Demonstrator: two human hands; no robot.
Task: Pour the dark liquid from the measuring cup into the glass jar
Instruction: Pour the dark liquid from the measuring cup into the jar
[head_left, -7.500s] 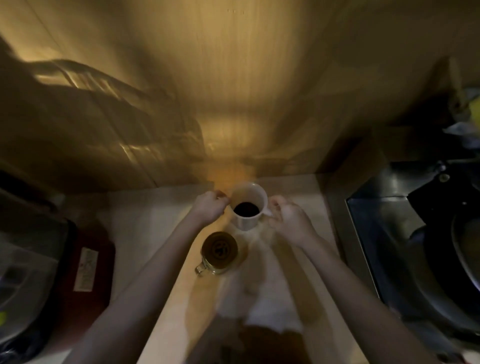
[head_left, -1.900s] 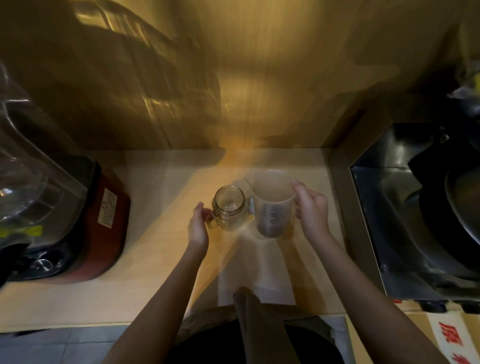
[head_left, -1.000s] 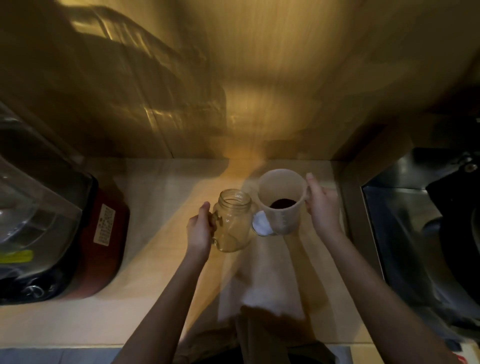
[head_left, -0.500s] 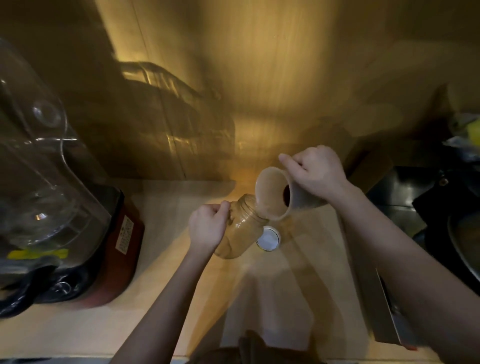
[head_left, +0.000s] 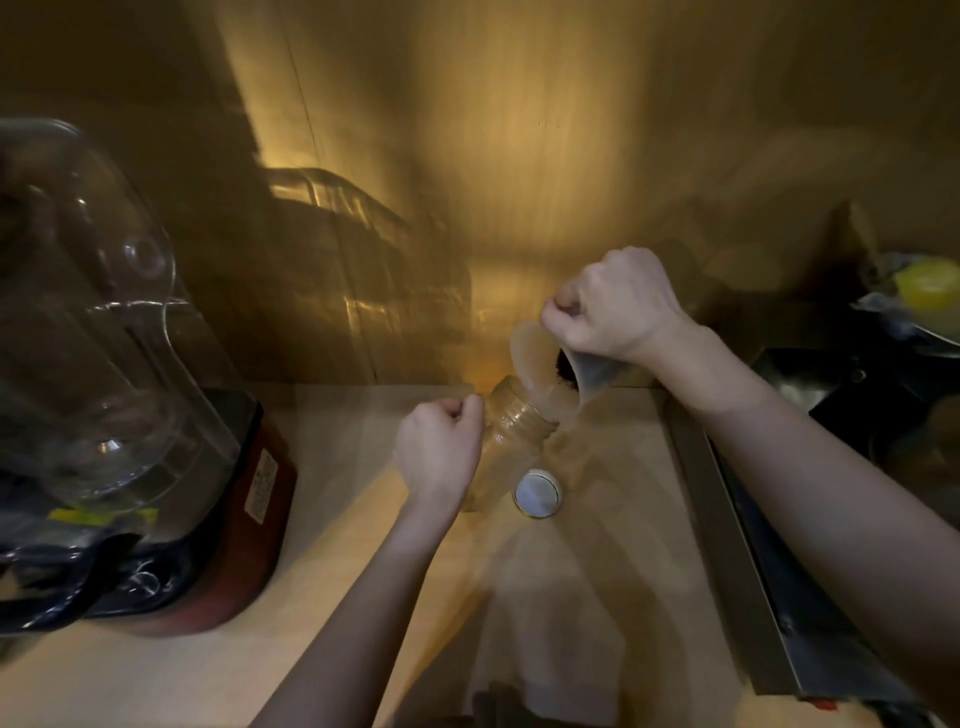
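Observation:
My right hand (head_left: 618, 306) grips the translucent plastic measuring cup (head_left: 545, 364) and holds it tipped steeply to the left, its rim resting at the mouth of the glass jar (head_left: 511, 434). Dark liquid (head_left: 563, 364) shows inside the tilted cup near the rim. My left hand (head_left: 439, 449) is closed on the jar's handle side and holds the jar leaning toward the cup. The jar's base is hidden behind my left hand. The jar's round lid (head_left: 537, 492) lies flat on the wooden counter (head_left: 332, 571) just below the jar.
A blender with a clear pitcher (head_left: 88, 332) and red base (head_left: 244, 519) stands at the left. A metal sink (head_left: 841, 467) with dark cookware fills the right side. A wooden wall rises behind the counter. A yellow object (head_left: 927, 283) sits at far right.
My right hand has lifted the cup from the counter and tipped it further over the jar's mouth. My left hand has tilted the jar toward the cup. The lid lies uncovered on the counter.

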